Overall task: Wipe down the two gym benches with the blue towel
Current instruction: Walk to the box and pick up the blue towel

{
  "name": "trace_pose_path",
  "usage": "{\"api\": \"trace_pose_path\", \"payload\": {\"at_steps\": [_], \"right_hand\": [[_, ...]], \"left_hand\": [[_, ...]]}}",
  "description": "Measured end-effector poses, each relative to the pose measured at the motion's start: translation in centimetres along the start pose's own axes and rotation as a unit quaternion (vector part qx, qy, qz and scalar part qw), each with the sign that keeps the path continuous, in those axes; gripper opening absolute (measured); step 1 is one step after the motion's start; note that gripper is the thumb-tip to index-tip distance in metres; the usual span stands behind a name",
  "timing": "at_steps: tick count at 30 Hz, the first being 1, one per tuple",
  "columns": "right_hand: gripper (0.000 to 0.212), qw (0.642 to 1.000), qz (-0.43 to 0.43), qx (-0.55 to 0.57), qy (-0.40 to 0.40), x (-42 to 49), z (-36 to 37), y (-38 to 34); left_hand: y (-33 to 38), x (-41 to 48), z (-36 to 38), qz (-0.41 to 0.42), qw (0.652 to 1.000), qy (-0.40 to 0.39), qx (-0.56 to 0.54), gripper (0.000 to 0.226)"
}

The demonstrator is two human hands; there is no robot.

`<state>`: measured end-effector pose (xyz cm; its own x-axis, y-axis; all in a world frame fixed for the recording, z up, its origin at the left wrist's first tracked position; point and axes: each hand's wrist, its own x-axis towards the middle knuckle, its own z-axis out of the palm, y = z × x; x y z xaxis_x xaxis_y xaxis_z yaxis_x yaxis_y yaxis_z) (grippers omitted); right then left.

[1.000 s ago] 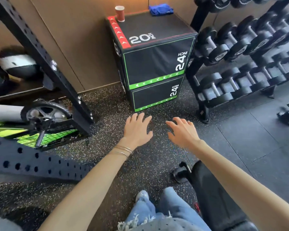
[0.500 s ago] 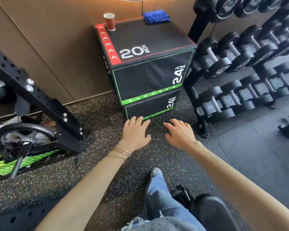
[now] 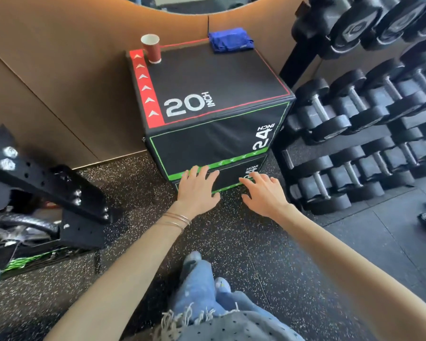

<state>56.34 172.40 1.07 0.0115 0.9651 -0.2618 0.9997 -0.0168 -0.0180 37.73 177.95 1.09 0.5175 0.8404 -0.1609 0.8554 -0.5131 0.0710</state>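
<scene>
The blue towel lies bunched at the far right corner of the top of the stacked plyo box, against the wall and well beyond both hands. The left hand and right hand are stretched forward, low, palms down with fingers spread, and hold nothing. The step in hand looks to be fetching the towel. To do it well, step close to the box rather than overreaching, raise the right hand, which is on the towel's side, over the box top and pinch the cloth in a full handful so no fold trails. Keep the arm away from the paper cup standing upright at the far left corner, well apart from the towel; whether anything is in it cannot be told. The dumbbell rack stands just beside the box on the right. No bench is in view
</scene>
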Motion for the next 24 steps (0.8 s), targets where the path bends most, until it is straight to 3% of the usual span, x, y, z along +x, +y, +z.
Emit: {"api": "trace_pose_path", "payload": {"at_steps": [24], "right_hand": [[0.052, 0.998, 0.048, 0.021, -0.019, 28.5, -6.2, 6.2]], "left_hand": [[-8.8, 30.0, -4.2, 0.063, 0.998, -0.016, -0.004, 0.063]]}}
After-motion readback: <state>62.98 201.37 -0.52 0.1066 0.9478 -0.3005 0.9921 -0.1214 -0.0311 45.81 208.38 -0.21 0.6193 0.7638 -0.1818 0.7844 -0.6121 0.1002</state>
